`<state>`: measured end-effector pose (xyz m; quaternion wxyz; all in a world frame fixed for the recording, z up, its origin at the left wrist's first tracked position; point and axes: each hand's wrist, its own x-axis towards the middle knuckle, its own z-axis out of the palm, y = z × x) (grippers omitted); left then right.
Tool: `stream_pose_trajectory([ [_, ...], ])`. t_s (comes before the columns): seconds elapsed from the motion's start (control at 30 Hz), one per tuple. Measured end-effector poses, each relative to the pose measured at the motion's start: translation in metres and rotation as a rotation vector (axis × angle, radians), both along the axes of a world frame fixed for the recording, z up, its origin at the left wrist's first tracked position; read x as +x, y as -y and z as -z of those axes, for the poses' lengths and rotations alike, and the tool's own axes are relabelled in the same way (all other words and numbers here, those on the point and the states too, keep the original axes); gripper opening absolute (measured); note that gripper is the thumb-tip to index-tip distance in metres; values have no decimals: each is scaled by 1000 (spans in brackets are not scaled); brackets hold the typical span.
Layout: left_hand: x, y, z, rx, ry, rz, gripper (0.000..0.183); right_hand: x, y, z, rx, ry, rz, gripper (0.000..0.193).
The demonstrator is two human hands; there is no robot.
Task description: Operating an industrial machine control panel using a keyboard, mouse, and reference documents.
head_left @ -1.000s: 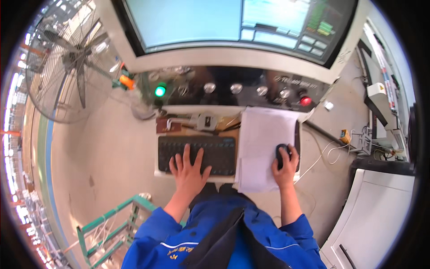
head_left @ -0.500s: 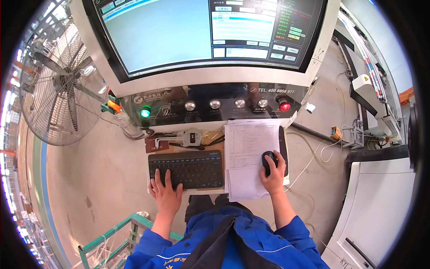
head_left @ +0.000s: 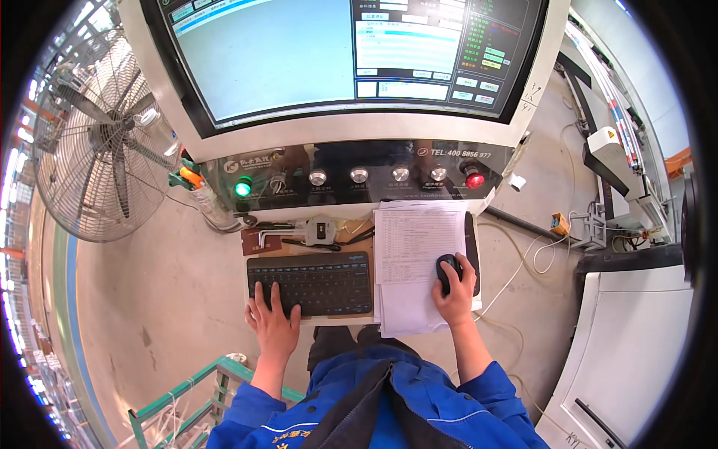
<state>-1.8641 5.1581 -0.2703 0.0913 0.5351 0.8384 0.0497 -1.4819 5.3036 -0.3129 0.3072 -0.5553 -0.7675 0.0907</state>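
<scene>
My left hand point(head_left: 274, 321) rests at the lower left of a black keyboard point(head_left: 321, 284), its fingers spread over the keys. A black computer mouse point(head_left: 447, 272) is under my right hand point(head_left: 455, 295), whose fingers curl round it. The mouse sits on a stack of printed sheets point(head_left: 411, 307), to the right of the keyboard. Above the hands, a large lit monitor point(head_left: 299, 63) shows a pale panel on the left and lists and buttons on the right.
Below the monitor runs a black control panel point(head_left: 340, 191) with a green lamp point(head_left: 243, 186), several silver knobs and a red button point(head_left: 474, 176). A tape measure point(head_left: 321, 230) and hex keys lie behind the keyboard. A caged fan point(head_left: 105, 138) stands left; a green frame point(head_left: 179, 393) is lower left.
My left hand has slid slightly left and down on the keyboard. My right hand stays on the mouse, almost unmoved.
</scene>
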Motion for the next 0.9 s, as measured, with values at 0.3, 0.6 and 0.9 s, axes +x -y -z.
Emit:
stream_pose_trajectory([
  [0.3,-5,-6,6,26,-26,34,73,-2,-3,-1,17,5,3,55],
  [0.6,-7,-8,15,61,-58,52,70,1,-2,1,-24,19,7,51],
  [0.9,-10,-9,15,58,-48,63,67,0,-4,2,-17,22,13,50],
])
